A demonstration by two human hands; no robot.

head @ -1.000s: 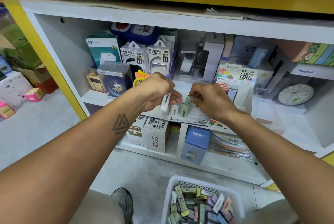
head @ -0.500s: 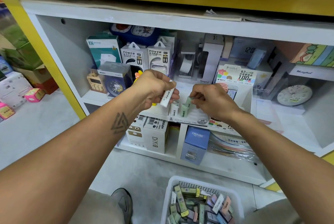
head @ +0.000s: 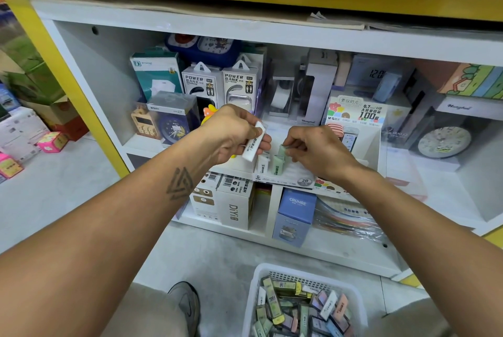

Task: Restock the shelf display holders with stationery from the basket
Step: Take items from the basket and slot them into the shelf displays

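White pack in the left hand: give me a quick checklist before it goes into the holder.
1. Left hand grips the white pack: ok.
2. Right hand pinches the green pack at the display holder, not clear yet: not ok.
3. Free slot beside the seated packs: cannot tell.
4. White pack lined up with the slots: not ok, tilted.
5. Basket holds more stock: ok.
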